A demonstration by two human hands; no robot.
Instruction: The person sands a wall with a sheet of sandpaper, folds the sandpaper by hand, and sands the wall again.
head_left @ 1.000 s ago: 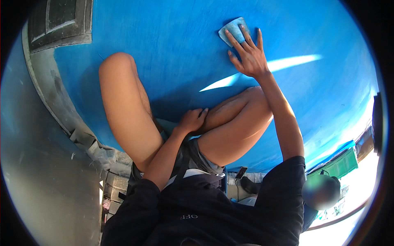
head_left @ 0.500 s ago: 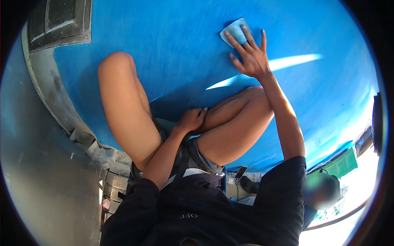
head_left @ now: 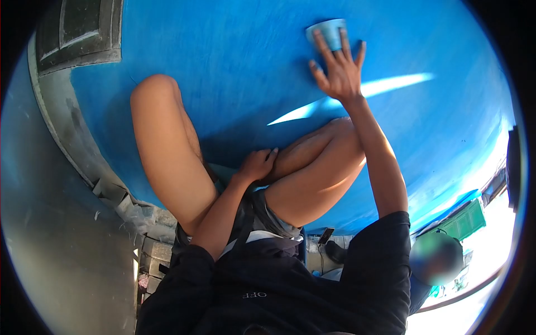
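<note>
My right hand (head_left: 339, 75) presses a small light-blue sheet of sandpaper (head_left: 328, 28) against the blue wall (head_left: 234, 44). Its fingers are spread, with the sheet held among them; the thumb is off the sheet. The sheet's face against the wall is hidden. My left hand (head_left: 258, 165) rests on my bent right lower leg, its fingers loosely curved and nothing visible in it. Both my knees are bent up close to the wall.
A dark framed panel (head_left: 81, 28) is set in the wall at upper left. Bricks and rubble (head_left: 156, 251) lie along the wall's base. At lower right is another person (head_left: 435, 262), near a green panel (head_left: 466, 220). A phone (head_left: 326, 235) with a cable lies behind me.
My right hand has slid the sandpaper a little up and to the right along the wall, turning it slightly. My left hand stays on my leg.
</note>
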